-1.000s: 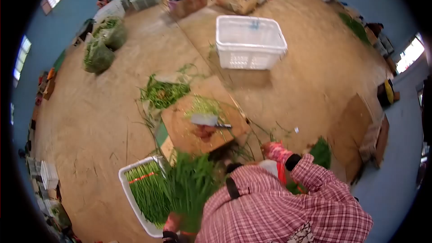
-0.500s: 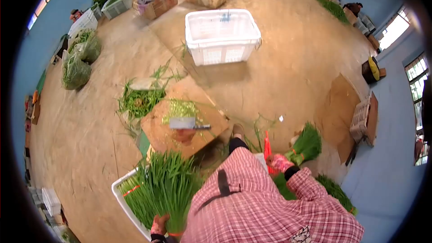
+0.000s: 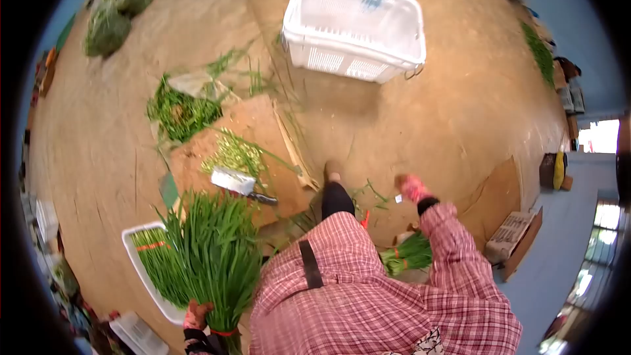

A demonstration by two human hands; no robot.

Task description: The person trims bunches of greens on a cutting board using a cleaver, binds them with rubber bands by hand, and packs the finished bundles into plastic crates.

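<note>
My left hand (image 3: 197,315), in a patterned pink glove, is closed at the base of a large bunch of garlic chives (image 3: 217,256) bound with a red band. Its leaves fan forward over the side of a white crate (image 3: 129,244), which holds another banded bunch of chives (image 3: 154,256). My right hand (image 3: 413,187), gloved alike, is stretched out ahead of me over the floor, close to a small white scrap (image 3: 398,198). Motion smears its fingers, so whether anything is in them is unclear. Another banded green bunch (image 3: 409,253) lies below my right forearm, near a red strip (image 3: 365,219).
A cleaver (image 3: 233,182) rests on a wooden board (image 3: 197,151) beside chopped pale green bits (image 3: 233,154). Behind are a heap of trimmings (image 3: 181,112) and a white plastic basket (image 3: 355,46). Flattened cardboard (image 3: 493,190) lies by the right wall.
My view has tipped down and turned. My right hand has left the red strip and reached forward over the floor. My left hand stays at the chive bunch's base.
</note>
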